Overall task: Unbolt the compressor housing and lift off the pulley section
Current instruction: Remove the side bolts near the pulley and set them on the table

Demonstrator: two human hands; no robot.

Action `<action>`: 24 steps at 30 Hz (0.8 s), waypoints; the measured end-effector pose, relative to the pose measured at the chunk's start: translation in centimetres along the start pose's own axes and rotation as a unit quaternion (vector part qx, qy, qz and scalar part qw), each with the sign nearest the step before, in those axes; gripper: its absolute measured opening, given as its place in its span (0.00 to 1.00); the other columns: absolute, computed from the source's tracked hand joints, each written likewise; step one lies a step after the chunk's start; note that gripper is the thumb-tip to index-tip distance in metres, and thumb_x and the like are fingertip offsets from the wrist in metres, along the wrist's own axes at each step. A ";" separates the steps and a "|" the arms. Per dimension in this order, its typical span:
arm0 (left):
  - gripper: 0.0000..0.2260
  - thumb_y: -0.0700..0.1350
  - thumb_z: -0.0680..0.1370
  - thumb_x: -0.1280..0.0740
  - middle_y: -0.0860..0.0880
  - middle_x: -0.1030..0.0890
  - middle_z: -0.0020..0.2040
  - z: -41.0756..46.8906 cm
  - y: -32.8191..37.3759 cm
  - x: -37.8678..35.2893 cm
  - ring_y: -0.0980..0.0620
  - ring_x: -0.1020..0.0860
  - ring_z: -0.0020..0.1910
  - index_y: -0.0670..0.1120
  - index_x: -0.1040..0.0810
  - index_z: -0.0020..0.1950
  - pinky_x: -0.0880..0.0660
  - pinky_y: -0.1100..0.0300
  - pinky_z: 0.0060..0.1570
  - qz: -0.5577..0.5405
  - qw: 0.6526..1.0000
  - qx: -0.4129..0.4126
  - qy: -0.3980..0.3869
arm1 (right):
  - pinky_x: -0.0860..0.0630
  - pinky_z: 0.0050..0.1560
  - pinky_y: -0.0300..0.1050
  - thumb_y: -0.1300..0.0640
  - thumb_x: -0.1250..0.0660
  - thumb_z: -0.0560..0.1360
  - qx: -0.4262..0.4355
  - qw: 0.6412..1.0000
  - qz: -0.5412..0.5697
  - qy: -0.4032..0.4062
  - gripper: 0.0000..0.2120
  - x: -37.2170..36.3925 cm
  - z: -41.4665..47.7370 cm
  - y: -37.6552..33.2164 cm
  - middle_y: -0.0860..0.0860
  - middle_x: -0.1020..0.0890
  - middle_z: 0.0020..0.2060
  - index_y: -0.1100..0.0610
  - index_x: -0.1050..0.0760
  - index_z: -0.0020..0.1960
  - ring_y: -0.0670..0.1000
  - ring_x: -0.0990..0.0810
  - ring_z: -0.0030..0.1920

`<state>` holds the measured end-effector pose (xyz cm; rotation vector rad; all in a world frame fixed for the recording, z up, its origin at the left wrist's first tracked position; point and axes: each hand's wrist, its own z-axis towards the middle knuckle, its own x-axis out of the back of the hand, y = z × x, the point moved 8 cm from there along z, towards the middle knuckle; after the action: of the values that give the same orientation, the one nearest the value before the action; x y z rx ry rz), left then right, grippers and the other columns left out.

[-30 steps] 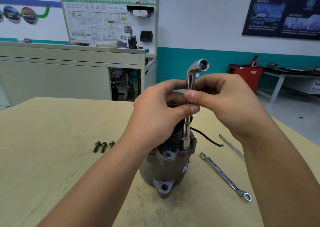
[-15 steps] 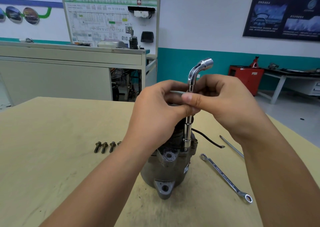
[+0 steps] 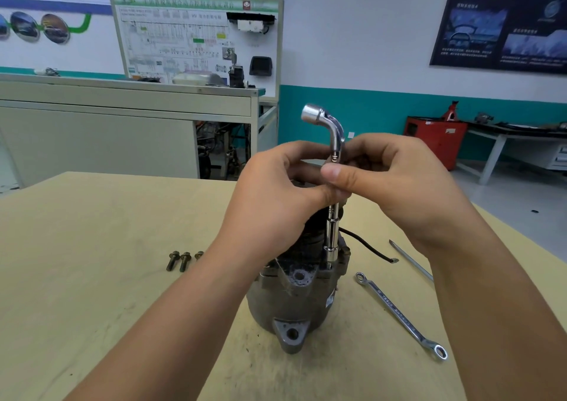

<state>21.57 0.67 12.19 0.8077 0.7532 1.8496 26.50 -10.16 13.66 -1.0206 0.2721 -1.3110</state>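
A grey metal compressor (image 3: 294,305) stands upright on the wooden table (image 3: 92,247), its dark pulley end mostly hidden behind my hands. A chrome L-shaped socket wrench (image 3: 332,235) stands vertical with its lower socket on a bolt at the housing's upper right edge. Its bent top end (image 3: 319,118) points left. My left hand (image 3: 276,204) and my right hand (image 3: 395,186) both pinch the wrench shaft above the compressor. Three removed bolts (image 3: 181,261) lie in a row to the left, the third partly behind my left forearm.
A ring spanner (image 3: 399,314) lies on the table right of the compressor, with a thin metal rod (image 3: 411,261) behind it. A black wire (image 3: 368,247) trails from the compressor. A grey bench and training board stand beyond the table's far edge.
The wrench has been turned about its shaft: its bent top end pointed right before and now points left. Both hands keep their pinch on the shaft.
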 end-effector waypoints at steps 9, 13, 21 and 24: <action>0.20 0.38 0.70 0.24 0.58 0.15 0.38 0.0 0.0 -0.1 0.64 0.18 0.38 0.64 0.24 0.39 0.26 0.75 0.40 0.003 1.000 0.000 -0.011 | 0.23 0.41 0.38 0.59 0.29 0.72 0.002 1.000 -0.018 0.008 0.04 0.2 0.1 0.0 0.50 0.16 0.38 0.51 0.19 0.41 0.44 0.20 0.38; 0.19 0.37 0.70 0.25 0.56 0.15 0.37 0.0 -0.1 -0.1 0.63 0.18 0.39 0.63 0.23 0.39 0.25 0.73 0.43 0.002 1.000 0.003 -0.014 | 0.23 0.44 0.41 0.59 0.30 0.73 0.004 1.000 -0.021 -0.004 0.04 0.2 0.0 -0.1 0.50 0.16 0.39 0.50 0.19 0.42 0.48 0.19 0.41; 0.15 0.43 0.67 0.22 0.56 0.16 0.37 0.0 -0.5 0.0 0.61 0.18 0.39 0.58 0.21 0.47 0.21 0.56 0.50 0.045 0.999 0.012 0.026 | 0.23 0.41 0.55 0.54 0.25 0.67 0.001 1.000 -0.028 0.002 0.05 0.2 0.0 0.0 0.57 0.20 0.37 0.52 0.21 0.39 0.49 0.23 0.38; 0.16 0.45 0.67 0.22 0.58 0.16 0.38 0.0 -0.4 0.0 0.62 0.18 0.40 0.63 0.23 0.44 0.22 0.58 0.51 0.049 0.999 0.011 0.018 | 0.24 0.37 0.42 0.57 0.27 0.69 0.007 1.000 -0.023 0.015 0.04 0.5 0.1 0.1 0.51 0.18 0.34 0.52 0.20 0.38 0.44 0.22 0.35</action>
<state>21.79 0.77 11.89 0.8406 0.7699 1.9502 26.79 -10.51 13.83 -1.0009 0.2639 -1.3697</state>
